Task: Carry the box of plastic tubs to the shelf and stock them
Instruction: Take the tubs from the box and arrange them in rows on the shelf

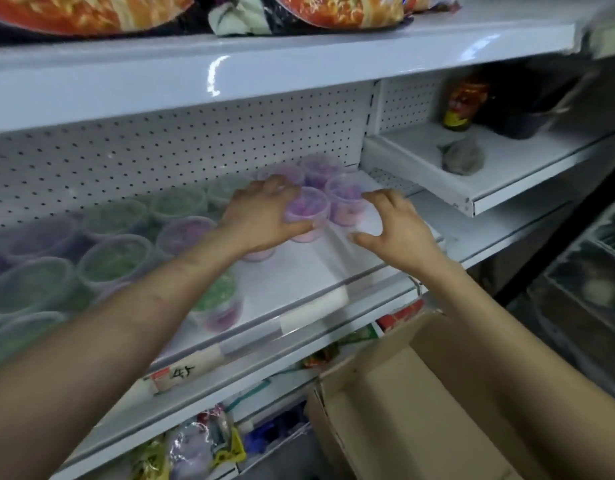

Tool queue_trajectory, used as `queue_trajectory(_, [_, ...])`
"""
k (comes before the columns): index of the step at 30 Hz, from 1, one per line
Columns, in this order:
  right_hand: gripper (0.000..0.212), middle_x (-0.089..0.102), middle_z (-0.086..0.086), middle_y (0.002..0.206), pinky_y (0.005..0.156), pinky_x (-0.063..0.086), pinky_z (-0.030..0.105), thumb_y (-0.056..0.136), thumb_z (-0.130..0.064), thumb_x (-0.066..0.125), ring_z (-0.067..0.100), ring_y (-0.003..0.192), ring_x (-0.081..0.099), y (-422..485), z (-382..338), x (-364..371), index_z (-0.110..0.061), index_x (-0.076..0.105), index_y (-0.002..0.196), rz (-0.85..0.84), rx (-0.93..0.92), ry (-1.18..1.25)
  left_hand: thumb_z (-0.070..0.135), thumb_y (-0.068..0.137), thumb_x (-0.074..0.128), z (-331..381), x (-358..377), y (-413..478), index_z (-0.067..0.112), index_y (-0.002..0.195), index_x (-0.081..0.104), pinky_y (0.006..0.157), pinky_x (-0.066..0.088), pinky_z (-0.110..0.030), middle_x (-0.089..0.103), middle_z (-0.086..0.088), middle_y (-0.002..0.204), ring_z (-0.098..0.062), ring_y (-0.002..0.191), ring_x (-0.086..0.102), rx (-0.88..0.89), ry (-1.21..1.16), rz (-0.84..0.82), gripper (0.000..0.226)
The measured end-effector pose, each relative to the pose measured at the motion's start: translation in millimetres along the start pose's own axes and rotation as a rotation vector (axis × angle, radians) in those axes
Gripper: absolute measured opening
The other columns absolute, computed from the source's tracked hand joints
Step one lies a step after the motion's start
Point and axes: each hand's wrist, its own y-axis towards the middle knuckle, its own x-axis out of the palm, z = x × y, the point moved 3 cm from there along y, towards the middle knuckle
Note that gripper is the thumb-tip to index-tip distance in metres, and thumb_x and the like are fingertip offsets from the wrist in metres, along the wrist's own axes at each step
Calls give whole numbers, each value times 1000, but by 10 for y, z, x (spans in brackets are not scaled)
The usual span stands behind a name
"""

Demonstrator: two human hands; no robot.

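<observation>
Tub [308, 213] with purple contents, gripped by the left hand [261, 220]; right hand [399, 226] relaxed beside it.

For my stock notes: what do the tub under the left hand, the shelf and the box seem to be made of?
Tub: clear plastic, it seems; purple contents show through. Shelf: probably painted metal, white and smooth, with perforated back. Box: brown matte cardboard, with folded flaps.

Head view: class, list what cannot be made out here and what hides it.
Head view:
Shelf label: writing blurred.
Cardboard box: inside cut off by the bottom edge.
Pink tub: partly covered by the left hand gripping it.
Jar label: too blurred to read.
</observation>
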Motion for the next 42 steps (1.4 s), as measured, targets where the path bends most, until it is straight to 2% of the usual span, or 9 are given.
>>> queue_trajectory(6, [85,39,10,157,112,42,52,83,-51,75,37,143,36,519,380,180,-21,41,156,-90,2,52,94,74,28,-50,184,598,32,153,42,109,44,-51,41,-4,159,-37,133,52,-49,36,-41,101])
queue_trajectory(11, [105,38,11,155,111,41,53,66,-76,55,39,143,34,879,538,273,-22,41,154,-135,12,110,88,77,37,11,303,1050,23,155,43,106,46,-57,46,-12,157,-41,130,55,-77,36,-64,102])
queue_trajectory(17, [99,35,9,156,114,36,43,73,-53,82,31,145,30,1166,684,380,-24,37,156,-170,-28,181,79,87,54,20,491,1374,25,160,33,112,40,-56,39,-11,161,-40,138,47,-123,12,-93,92])
queue_trajectory(22, [106,44,3,151,109,38,39,57,-73,71,27,142,34,1336,788,590,-31,41,149,-225,8,206,78,87,57,-33,613,1435,29,160,31,114,38,-53,36,-5,164,-35,142,45,-133,29,-76,91])
queue_trajectory(26, [100,46,3,148,99,37,31,62,-63,81,25,138,38,1380,775,645,-27,44,147,-211,30,241,83,85,52,-80,605,1382,30,159,33,114,39,-54,38,-4,164,-35,142,46,-134,27,-60,93])
queue_trajectory(29, [103,42,4,152,105,41,35,64,-52,89,24,139,39,1384,759,606,-25,40,151,-204,55,289,84,84,51,-95,569,1289,28,158,35,114,40,-56,40,-5,162,-37,139,49,-92,35,-49,94])
queue_trajectory(35, [102,59,-2,131,95,57,41,46,-70,88,23,117,61,1394,837,624,-27,54,133,-203,89,304,78,88,56,-93,555,1296,28,159,34,116,38,-55,39,-3,163,-34,141,47,-95,0,-68,89])
queue_trajectory(39, [111,46,5,149,107,46,38,58,-52,94,24,134,47,1211,810,430,-22,41,151,-171,61,319,64,95,58,-90,596,1567,26,159,34,114,40,-51,38,-5,162,-33,141,46,-132,-57,-85,78])
queue_trajectory(42, [115,40,3,156,112,40,37,62,-46,96,23,140,43,1115,930,385,-23,35,156,-145,54,352,70,91,59,-55,663,1788,21,160,30,113,38,-54,36,-11,161,-36,141,44,-150,-33,-113,89])
